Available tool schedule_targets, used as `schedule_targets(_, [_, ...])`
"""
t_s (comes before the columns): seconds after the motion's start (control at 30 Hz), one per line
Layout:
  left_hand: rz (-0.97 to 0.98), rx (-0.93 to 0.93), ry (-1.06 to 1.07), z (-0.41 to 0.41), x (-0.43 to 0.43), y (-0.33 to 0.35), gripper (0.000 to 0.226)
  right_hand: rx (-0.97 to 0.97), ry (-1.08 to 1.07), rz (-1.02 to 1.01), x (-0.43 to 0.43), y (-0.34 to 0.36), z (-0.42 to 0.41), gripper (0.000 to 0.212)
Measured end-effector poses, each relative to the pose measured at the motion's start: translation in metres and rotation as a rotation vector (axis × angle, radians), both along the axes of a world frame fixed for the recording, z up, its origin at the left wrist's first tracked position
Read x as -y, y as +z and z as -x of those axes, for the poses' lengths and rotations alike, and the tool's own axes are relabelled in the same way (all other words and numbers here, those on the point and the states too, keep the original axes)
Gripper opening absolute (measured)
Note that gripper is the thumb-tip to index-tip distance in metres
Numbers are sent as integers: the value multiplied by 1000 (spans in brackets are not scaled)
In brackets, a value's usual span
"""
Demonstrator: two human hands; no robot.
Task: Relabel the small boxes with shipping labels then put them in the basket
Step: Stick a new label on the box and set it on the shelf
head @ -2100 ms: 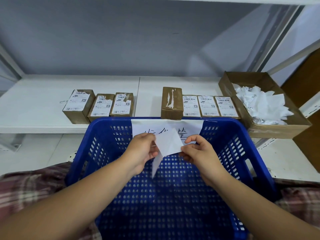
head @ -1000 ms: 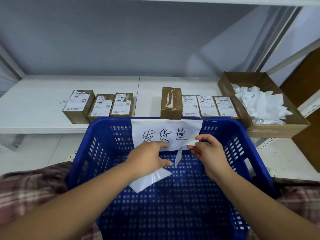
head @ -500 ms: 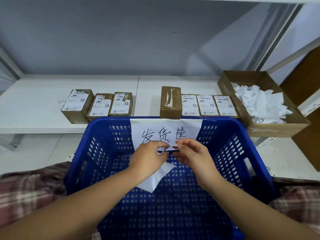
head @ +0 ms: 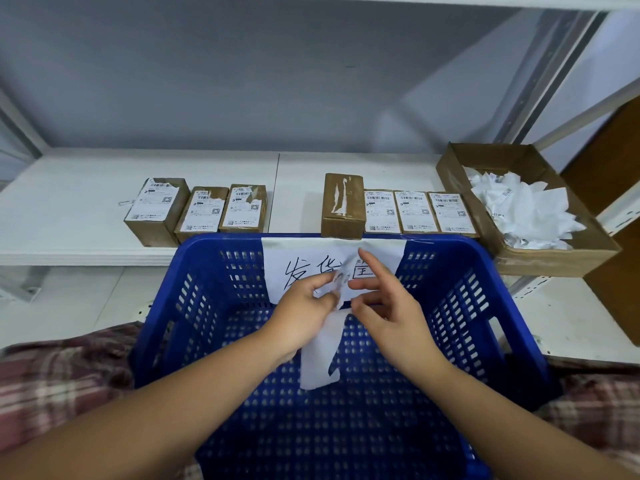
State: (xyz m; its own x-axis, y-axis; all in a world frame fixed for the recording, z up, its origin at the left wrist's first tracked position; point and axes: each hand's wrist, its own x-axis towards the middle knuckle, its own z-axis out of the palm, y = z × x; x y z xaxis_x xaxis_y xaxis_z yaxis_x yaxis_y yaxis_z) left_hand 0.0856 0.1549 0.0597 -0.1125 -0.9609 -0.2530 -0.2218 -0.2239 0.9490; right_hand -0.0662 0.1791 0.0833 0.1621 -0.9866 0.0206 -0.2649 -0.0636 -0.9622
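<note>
The left hand (head: 304, 308) pinches the label (head: 322, 358) in its grip, the right hand (head: 384, 306) spread loose beside it, while the bare box (head: 343, 206) lies straight ahead beyond the basket (head: 221, 240), lengthwise away.

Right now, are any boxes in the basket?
No, all seven boxes sit on the shelf behind the basket, whose visible floor holds none.
</note>
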Motion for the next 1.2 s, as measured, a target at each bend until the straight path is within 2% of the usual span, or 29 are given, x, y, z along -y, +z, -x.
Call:
schedule_targets(0.17, [-36, -206, 173, -3, 0, 4, 26, 0, 124, -40, -7, -1, -8, 71])
schedule_targets(0.3, [15, -149, 235, -2, 4, 2, 33, -40, 224, -117, -9, -7, -10, 76])
schedule_targets(0.4, [36, -152, 261, 0, 5, 0, 40, -86, 204, -116, -9, -14, -11, 70])
schedule_targets(0.53, [36, -223, 290, 3, 9, 6, 27, -100, 84, -115, 1, -19, -7, 53])
schedule_targets(0.6, [41, -223, 303, 3, 15, 9, 29, -115, 7, -129, 9, -22, -2, 43])
schedule_targets(0.73, [44, -247, 391, -2, 31, 13, 31, -214, -90, -81, 27, -19, 15, 9])
schedule_targets(0.83, [55, -264, 403, 1, 43, 16, 26, -219, -172, -30, 45, -7, 34, 21])
schedule_targets(1.0, [76, -327, 396, 17, 55, 23, 22, -187, -476, 48, 86, 10, 81, 14])
schedule_targets(1.1, [58, -368, 372, 30, 61, 23, 23, -264, -607, 89, 105, 18, 108, 16])
schedule_targets(1.2, [30, -373, 324, 45, 67, 23, 25, -391, -692, 79, 123, 12, 136, 31])
